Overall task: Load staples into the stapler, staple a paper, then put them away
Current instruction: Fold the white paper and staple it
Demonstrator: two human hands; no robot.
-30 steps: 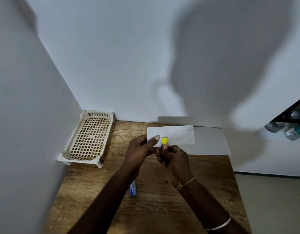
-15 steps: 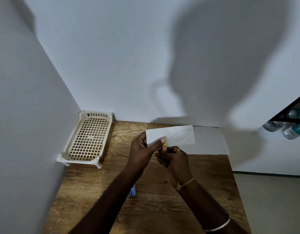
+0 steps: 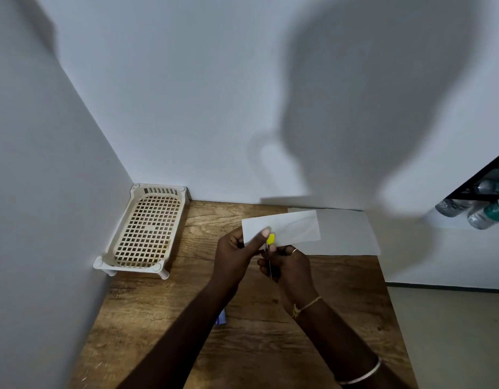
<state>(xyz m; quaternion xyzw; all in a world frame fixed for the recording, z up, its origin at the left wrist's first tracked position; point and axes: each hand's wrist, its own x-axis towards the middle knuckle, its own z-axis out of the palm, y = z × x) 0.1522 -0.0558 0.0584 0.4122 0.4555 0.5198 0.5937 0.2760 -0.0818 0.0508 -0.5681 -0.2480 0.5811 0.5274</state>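
A folded white paper (image 3: 294, 227) is held up above the wooden table (image 3: 270, 341), pinched at its left end by my left hand (image 3: 235, 255). My right hand (image 3: 287, 263) grips a small stapler (image 3: 270, 239) whose yellow tip shows at the paper's lower edge, beside my left thumb. Most of the stapler is hidden inside my right fist. A small blue staple box (image 3: 221, 321) lies on the table, partly covered by my left forearm.
A cream plastic lattice tray (image 3: 147, 231) stands in the back left corner against the walls. More white paper (image 3: 349, 234) lies flat at the table's back right. Bottles (image 3: 484, 211) sit on a shelf at far right. The table's right edge drops to the floor.
The paper's left end has dipped slightly and the yellow stapler tip, nearly hidden behind my left thumb half a second ago, shows again at the paper's lower edge. Hands stay almost in place.
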